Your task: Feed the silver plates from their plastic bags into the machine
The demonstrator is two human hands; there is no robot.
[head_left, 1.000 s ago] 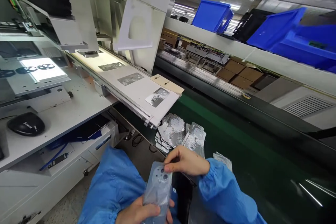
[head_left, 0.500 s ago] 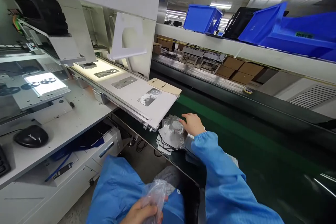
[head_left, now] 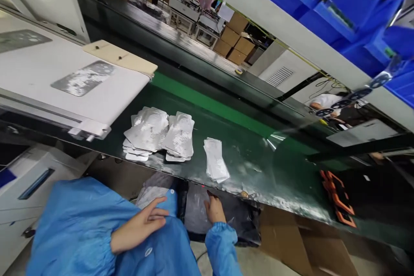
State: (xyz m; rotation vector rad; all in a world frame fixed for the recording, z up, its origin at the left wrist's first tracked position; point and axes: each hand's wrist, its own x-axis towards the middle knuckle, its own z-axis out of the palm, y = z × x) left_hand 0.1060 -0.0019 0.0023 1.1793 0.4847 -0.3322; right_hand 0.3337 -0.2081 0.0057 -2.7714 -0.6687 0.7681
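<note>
Half a second back the right hand was up on the silver packets (head_left: pixel 148 131). Now both hands are low, below the near edge of the green surface (head_left: pixel 258 155). The right hand (head_left: pixel 213 209) has come down to the dark bag (head_left: pixel 239 220) that hangs under that edge. Its fingers (head_left: pixel 210 196) press against the plastic, and from here I cannot tell whether they pinch it or only touch it. The left hand (head_left: pixel 142 224), which was clutching a clear plastic bag, holds nothing now. It lies on the blue smock (head_left: pixel 71 224) at the lap with its fingers stretched out and loose. Some crumpled clear plastic (head_left: pixel 150 192) sits just beyond its fingertips. The packets rest untouched on the green surface in two overlapping heaps, with a smaller stack (head_left: pixel 216 164) just to their right. The view has swung right and downward, so the mouse and the lit machine bay are out of sight. Only the end of the white conveyor (head_left: pixel 39 64) shows at the left, with a single packet (head_left: pixel 82 78) on it. The blue bins (head_left: pixel 355 21) are now seen closer along the upper shelf.
</note>
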